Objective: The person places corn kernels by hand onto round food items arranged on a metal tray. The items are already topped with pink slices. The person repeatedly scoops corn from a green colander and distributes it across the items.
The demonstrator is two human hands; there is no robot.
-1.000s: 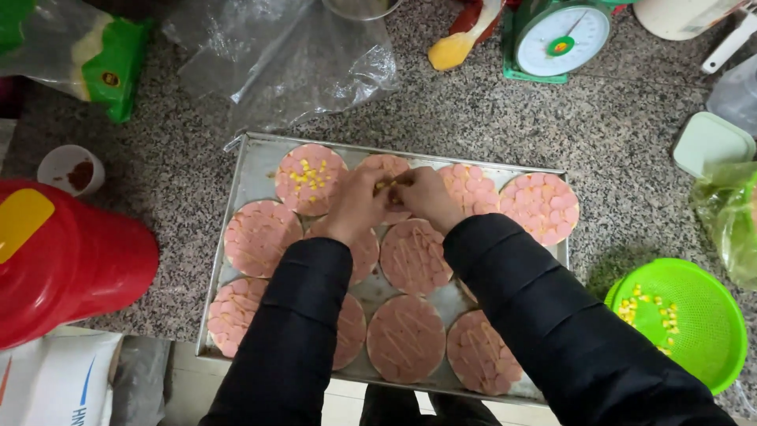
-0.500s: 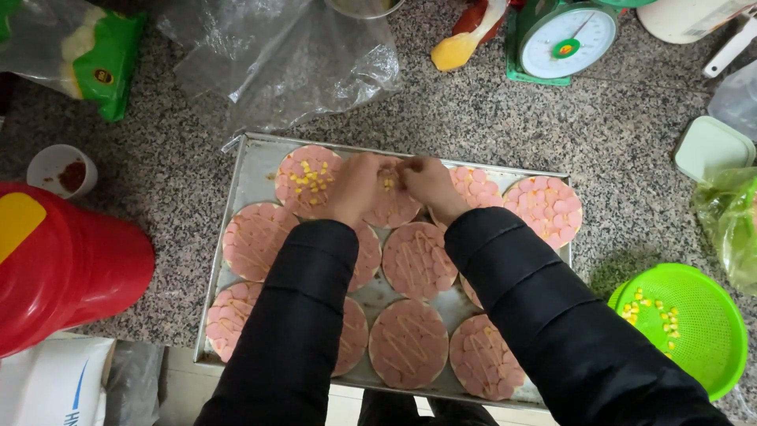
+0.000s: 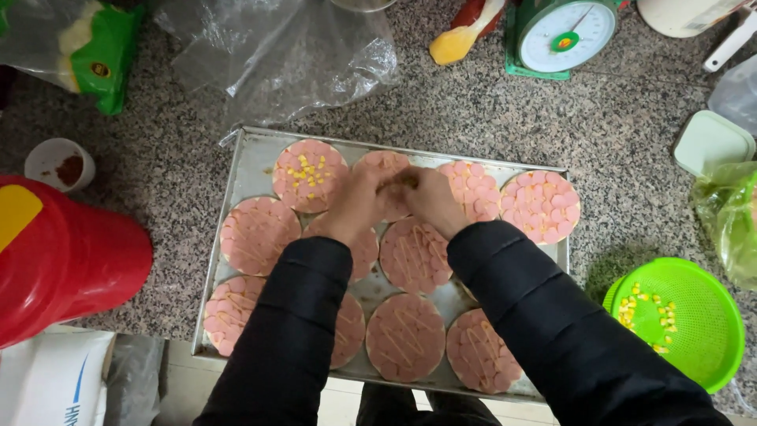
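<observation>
Fingers (image 3: 371,185) meet over sausage rounds (green colander (image 3: 694,315) nearby).

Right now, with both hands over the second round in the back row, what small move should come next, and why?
Probably let the corn fall onto that round. Both hands, left hand and right hand, meet over it, and only the neighbouring round shows yellow kernels.

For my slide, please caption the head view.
Both hands meet over a sausage-topped round on a metal tray.
</observation>
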